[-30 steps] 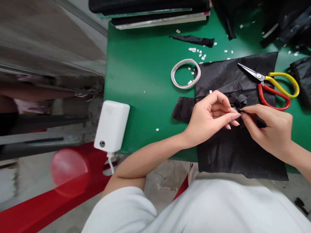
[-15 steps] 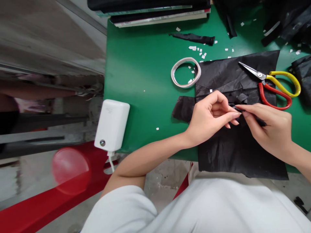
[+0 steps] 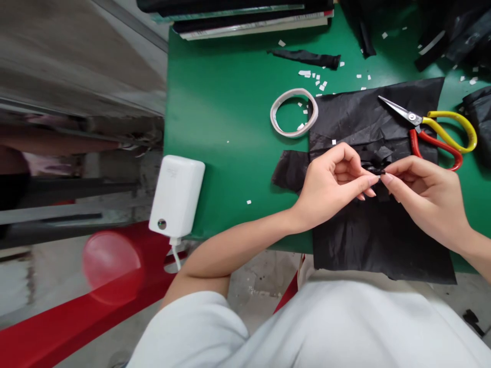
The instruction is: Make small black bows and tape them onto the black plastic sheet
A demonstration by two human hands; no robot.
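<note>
Over a creased black sheet [image 3: 356, 240], my left hand [image 3: 326, 181] and my right hand [image 3: 429, 197] meet fingertip to fingertip. Between them is a thin black strip [image 3: 375, 171], pinched by thumb and forefinger on each side. Its exact shape is partly hidden by the fingers. A speck of white shows at the pinch point. Small black scraps lie on the sheet just behind the fingertips. Scissors [image 3: 414, 120] with one yellow and one red handle rest partly opened on the sheet, beyond my right hand. A roll of whitish tape [image 3: 274, 113] touches the sheet's left edge.
Small white paper bits [image 3: 318, 83] dot the green table [image 3: 230, 112]. A black strip [image 3: 307, 57], books [image 3: 253, 28] and dark crumpled material [image 3: 468, 41] lie farther back. A white power bank [image 3: 178, 194] with a cable overhangs the left edge, above a red stool [image 3: 126, 266].
My right hand has shifted its grip: its fingers have opened out somewhat and its thumb now meets my left fingertips. My left hand has barely moved.
</note>
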